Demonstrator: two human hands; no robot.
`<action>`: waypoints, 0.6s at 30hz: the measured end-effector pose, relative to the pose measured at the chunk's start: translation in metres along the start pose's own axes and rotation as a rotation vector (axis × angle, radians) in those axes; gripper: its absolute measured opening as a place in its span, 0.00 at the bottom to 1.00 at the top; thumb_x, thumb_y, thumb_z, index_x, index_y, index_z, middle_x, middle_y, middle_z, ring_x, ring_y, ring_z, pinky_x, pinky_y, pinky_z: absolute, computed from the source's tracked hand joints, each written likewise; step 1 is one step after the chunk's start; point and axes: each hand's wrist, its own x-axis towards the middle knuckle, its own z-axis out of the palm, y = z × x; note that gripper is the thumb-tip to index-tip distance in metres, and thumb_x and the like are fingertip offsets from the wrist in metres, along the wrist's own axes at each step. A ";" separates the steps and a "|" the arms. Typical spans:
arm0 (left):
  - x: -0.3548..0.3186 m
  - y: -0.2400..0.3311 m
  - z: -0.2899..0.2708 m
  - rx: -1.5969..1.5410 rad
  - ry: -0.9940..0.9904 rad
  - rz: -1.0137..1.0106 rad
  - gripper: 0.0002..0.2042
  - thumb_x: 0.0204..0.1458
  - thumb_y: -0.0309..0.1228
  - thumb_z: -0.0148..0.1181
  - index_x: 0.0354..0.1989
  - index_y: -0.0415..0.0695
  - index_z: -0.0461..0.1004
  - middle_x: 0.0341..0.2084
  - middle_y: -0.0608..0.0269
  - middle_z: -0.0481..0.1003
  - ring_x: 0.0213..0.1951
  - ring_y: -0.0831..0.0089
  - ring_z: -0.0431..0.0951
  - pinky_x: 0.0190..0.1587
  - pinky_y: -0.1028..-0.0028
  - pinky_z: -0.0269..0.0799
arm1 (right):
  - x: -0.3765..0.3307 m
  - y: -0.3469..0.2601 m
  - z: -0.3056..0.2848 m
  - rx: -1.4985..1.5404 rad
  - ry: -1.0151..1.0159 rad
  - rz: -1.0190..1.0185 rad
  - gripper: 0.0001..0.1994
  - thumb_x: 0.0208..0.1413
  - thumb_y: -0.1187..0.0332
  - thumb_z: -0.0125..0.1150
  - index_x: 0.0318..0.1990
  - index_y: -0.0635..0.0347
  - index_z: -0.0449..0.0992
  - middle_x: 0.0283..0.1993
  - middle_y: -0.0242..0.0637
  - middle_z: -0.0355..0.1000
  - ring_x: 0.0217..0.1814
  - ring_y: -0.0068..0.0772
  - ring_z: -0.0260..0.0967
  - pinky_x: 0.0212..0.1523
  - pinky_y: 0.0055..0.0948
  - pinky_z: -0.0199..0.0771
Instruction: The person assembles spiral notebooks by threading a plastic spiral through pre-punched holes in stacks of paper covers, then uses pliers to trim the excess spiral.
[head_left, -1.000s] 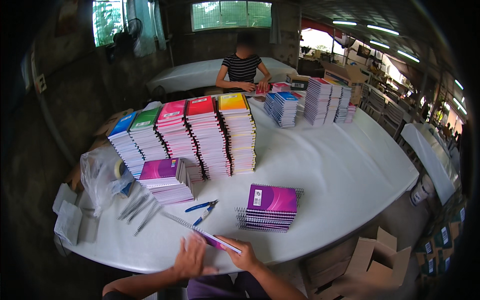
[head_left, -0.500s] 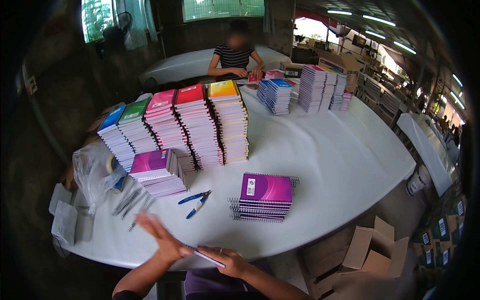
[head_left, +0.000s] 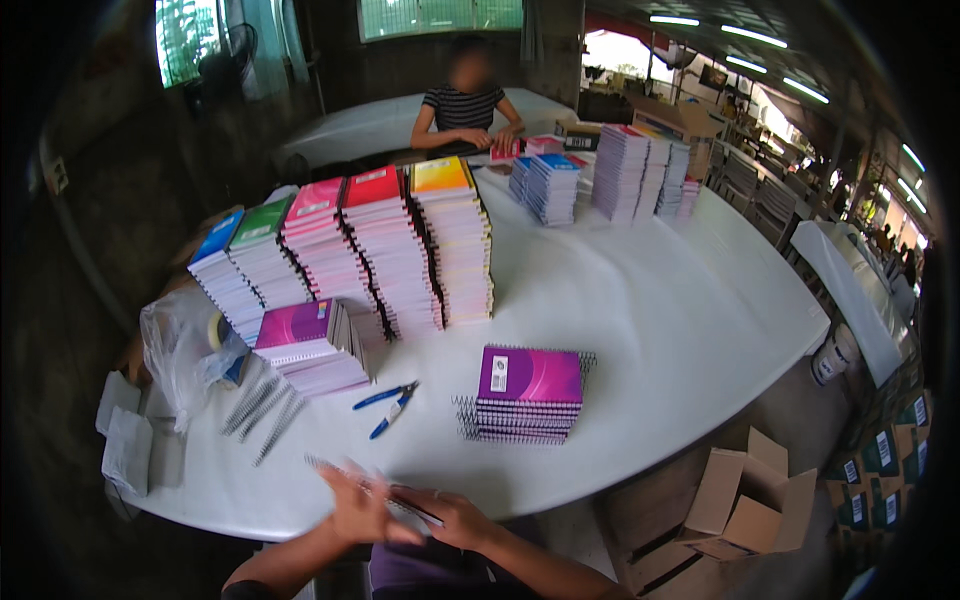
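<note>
Probably coil-threading, I'd say: right hand pinches the notebook, body side of the blue pliers; left hand blurred, fingers spread. Next move calls for a steady notebook.

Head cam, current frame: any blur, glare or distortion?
Head view: left grip is motion-smeared; blue-handled pliers look fairly crisp; far opening washed out, ceiling tubes bright; white tabletop carries soft sheen, its near edge bowed by the fisheye; corners black.
</note>
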 end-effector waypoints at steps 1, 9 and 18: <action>-0.002 0.006 0.000 -0.108 -0.047 -0.028 0.52 0.42 0.68 0.47 0.62 0.31 0.44 0.56 0.26 0.49 0.57 0.27 0.48 0.55 0.35 0.42 | 0.004 0.000 0.008 0.021 0.008 -0.019 0.26 0.45 0.77 0.58 0.56 0.58 0.66 0.52 0.43 0.69 0.51 0.43 0.69 0.49 0.35 0.71; 0.039 0.011 0.007 -0.016 0.123 -0.183 0.43 0.46 0.64 0.46 0.58 0.36 0.58 0.58 0.33 0.52 0.57 0.35 0.55 0.54 0.41 0.48 | 0.010 0.014 -0.004 0.107 -0.018 0.125 0.24 0.46 0.74 0.57 0.55 0.57 0.66 0.49 0.47 0.70 0.50 0.47 0.69 0.48 0.34 0.69; 0.073 0.000 -0.003 -0.472 -0.390 -0.037 0.18 0.44 0.31 0.60 0.46 0.48 0.71 0.46 0.61 0.70 0.47 0.66 0.70 0.51 0.67 0.61 | 0.012 0.032 -0.006 0.113 0.073 0.225 0.11 0.45 0.78 0.55 0.39 0.66 0.72 0.36 0.48 0.73 0.39 0.50 0.72 0.37 0.36 0.72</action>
